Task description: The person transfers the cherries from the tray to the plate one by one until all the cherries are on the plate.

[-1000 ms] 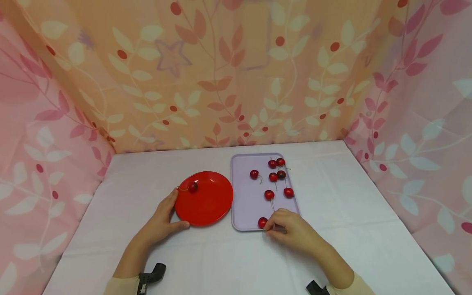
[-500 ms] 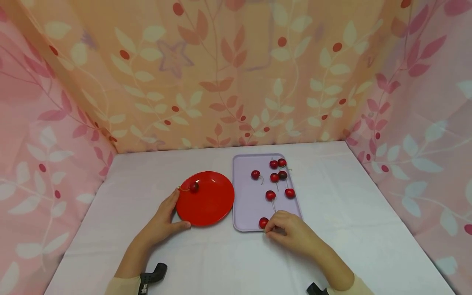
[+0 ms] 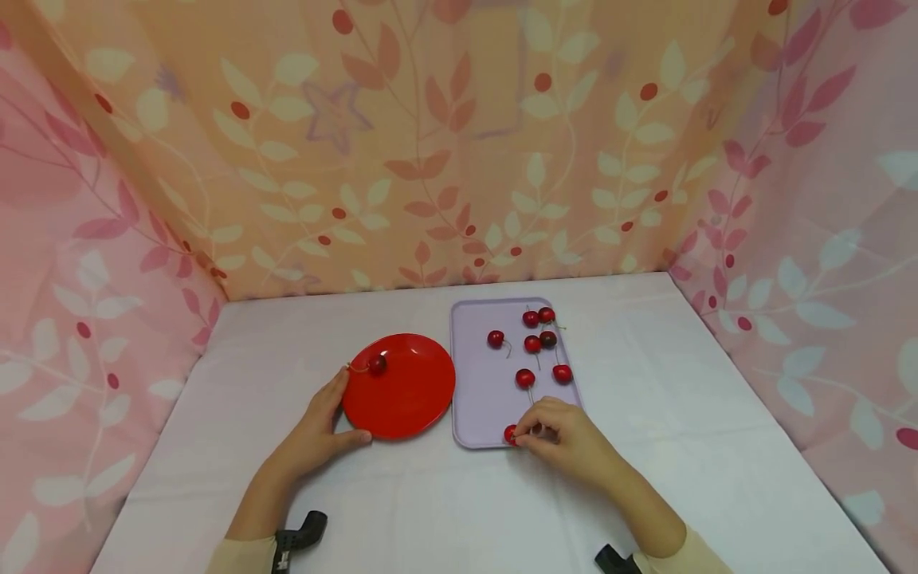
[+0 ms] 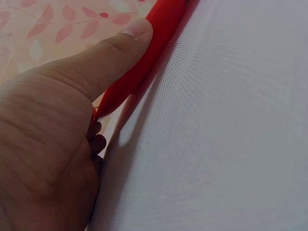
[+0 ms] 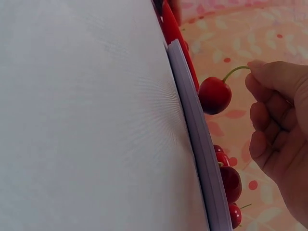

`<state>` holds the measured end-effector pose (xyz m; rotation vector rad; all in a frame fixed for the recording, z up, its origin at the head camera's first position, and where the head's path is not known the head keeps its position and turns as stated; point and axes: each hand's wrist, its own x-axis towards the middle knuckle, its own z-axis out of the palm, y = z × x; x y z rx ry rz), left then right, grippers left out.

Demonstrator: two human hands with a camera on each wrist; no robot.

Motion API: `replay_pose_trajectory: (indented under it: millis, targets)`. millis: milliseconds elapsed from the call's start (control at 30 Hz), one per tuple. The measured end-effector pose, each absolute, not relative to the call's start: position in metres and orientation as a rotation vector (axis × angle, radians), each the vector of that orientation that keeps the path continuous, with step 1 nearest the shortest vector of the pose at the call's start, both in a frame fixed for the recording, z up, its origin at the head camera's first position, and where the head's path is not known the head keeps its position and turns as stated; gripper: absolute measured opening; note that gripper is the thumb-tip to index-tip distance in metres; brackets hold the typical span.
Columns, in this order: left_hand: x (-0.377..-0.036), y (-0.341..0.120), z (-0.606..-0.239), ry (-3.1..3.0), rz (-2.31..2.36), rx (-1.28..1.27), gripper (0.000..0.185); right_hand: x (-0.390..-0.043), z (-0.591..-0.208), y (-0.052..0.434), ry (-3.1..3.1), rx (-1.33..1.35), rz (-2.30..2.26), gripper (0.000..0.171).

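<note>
Red cherry point(image 5: 214, 95) at near edge of lavender tray point(image 3: 482, 399) | right hand point(image 3: 566, 437) pinches its stem point(image 5: 236, 71) | left hand point(image 3: 315, 434) grips red plate point(image 3: 398, 386) rim | advice: lift straight up, hold stem firmly, keep plate steady.

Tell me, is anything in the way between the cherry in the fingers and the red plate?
Nothing visible blocks it. The right hand pinches the cherry by its stem, just above the tray. The red plate sits right beside the tray, with one cherry on its far left. The left hand holds the plate's other edge.
</note>
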<state>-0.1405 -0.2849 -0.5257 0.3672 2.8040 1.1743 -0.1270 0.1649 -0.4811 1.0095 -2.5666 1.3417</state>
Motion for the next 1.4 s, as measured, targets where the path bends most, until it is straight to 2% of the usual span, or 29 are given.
replay_pose_trajectory:
  millis: [400, 933, 1400]
  targets:
    - [-0.139, -0.282, -0.526, 2.788, 1.196, 0.383, 0.122, -0.138, -0.451, 0.159, -2.510, 0.980, 1.292, 0.019]
    - [-0.134, -0.286, -0.527, 2.794, 1.208, 0.372, 0.121, -0.182, -0.406, 0.136, -2.407, 1.137, 1.165, 0.018]
    - [-0.139, -0.285, -0.524, 2.796, 1.188, 0.347, 0.122, -0.220, -0.389, 0.096, -2.508, 1.085, 1.177, 0.013]
